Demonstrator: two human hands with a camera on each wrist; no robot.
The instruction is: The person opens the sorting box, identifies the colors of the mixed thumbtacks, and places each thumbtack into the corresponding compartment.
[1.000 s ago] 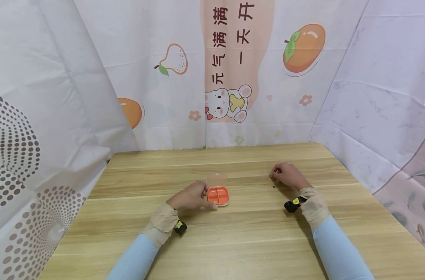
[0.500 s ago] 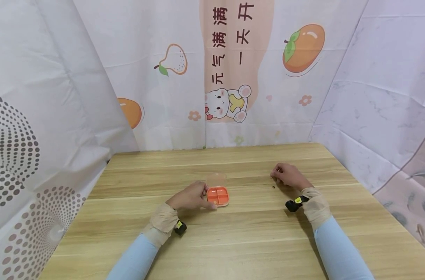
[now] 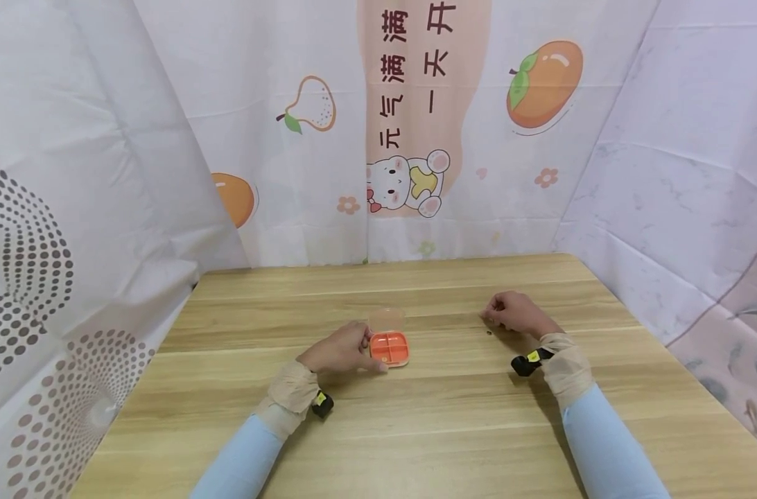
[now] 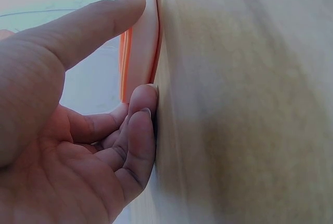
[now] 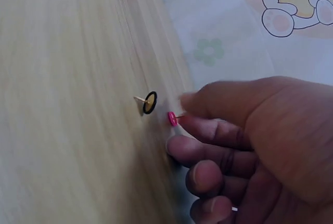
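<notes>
My left hand [image 3: 341, 348] holds a small orange pill box [image 3: 398, 343], thumb at its near edge and fingers at its left side. The box stands with its clear lid [image 3: 386, 319] tipped back, showing a divided inside; a small pale thing [image 3: 384, 360] lies in the near left compartment. In the left wrist view the thumb presses the box's pale side wall [image 4: 143, 41]. Right of the box, my right hand [image 3: 512, 312] pinches a pink thumbtack [image 5: 173, 119] by its pin, between thumb and index finger. Beside it a black-rimmed thumbtack [image 5: 150, 102] lies on the table, pin pointing up sideways.
The wooden table [image 3: 378, 436] spreads around both hands. A printed curtain [image 3: 328, 173] hangs along its back edge, with more white cloth at the left and right sides. Each wrist carries a black camera [image 3: 525, 365] strapped on with tan wrap.
My right hand has shifted very slightly right and away from the black-rimmed thumbtack. The left hand and the pill box stay where they were.
</notes>
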